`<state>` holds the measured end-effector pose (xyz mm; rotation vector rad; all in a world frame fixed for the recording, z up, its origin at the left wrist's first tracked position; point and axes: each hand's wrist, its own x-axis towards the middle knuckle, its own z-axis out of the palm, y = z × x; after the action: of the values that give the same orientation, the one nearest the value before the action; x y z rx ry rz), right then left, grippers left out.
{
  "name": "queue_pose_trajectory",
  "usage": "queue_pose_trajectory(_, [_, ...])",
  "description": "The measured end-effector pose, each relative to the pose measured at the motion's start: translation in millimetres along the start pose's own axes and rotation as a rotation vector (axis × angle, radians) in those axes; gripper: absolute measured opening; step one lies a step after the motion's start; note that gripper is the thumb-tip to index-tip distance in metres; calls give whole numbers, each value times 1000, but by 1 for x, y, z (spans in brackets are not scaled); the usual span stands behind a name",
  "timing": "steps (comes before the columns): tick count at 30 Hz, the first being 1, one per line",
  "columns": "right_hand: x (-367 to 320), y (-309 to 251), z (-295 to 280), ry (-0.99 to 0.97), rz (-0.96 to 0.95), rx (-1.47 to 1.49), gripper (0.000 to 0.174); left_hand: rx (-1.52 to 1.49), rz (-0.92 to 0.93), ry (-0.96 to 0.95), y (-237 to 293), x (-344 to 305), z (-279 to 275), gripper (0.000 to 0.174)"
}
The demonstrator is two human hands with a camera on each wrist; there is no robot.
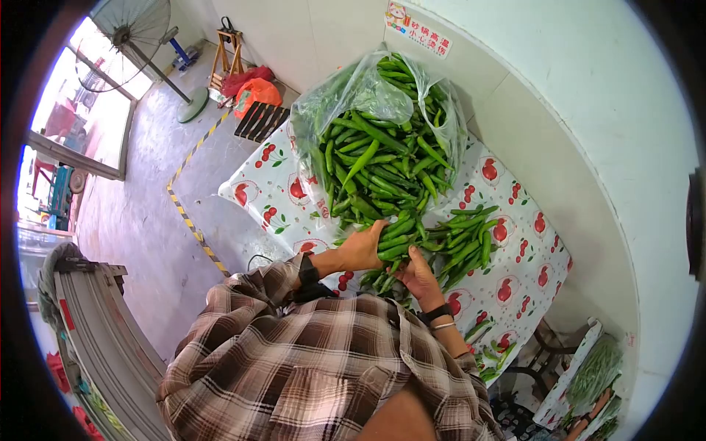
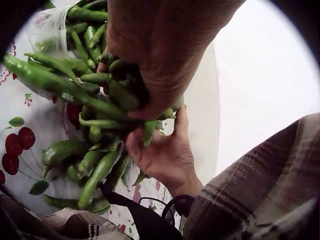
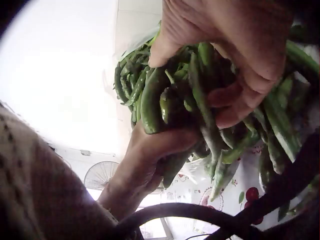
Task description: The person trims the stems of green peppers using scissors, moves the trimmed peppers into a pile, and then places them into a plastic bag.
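Observation:
My left hand [image 1: 360, 248] grips a bunch of long green chili peppers [image 1: 397, 237] above the table's near edge, the thumb lying across them in the right wrist view. Opposite it, my right hand [image 1: 419, 279] closes on the same bunch from the other side, its thumb and curled fingers around peppers [image 3: 200, 95]. In the left wrist view, loose peppers [image 2: 100, 172] lie just below both hands. Beyond the hands, a large clear plastic bag [image 1: 434, 110] stands with its mouth spread, full of peppers [image 1: 382, 158].
A cherry-patterned cloth [image 1: 515, 250] covers the table. To the right of the hands lies a pile of peppers [image 1: 467, 239], with a few more scraps [image 1: 496, 360] near the corner. A wall [image 1: 529, 95] borders the far side; a standing fan [image 1: 125, 37] is far left.

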<state>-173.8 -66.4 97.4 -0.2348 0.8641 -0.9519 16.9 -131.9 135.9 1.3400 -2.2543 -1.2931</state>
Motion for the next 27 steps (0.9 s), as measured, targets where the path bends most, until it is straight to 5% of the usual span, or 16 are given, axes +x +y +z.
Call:
queue_pose_trajectory(11, [32, -48, 48, -112, -114, -137, 38, 45, 169, 360, 44, -3, -61, 78])
queue_pose_trajectory(14, [43, -80, 90, -101, -283, -155, 40, 54, 177, 450, 41, 12, -86, 75])
queue_pose_trajectory(16, [68, -93, 96, -224, -321, -147, 62, 33, 209, 490, 34, 29, -103, 80])
queue_pose_trajectory(27, [109, -89, 147, 123, -296, -374, 82, 71, 145, 417, -25, 81, -127, 83])
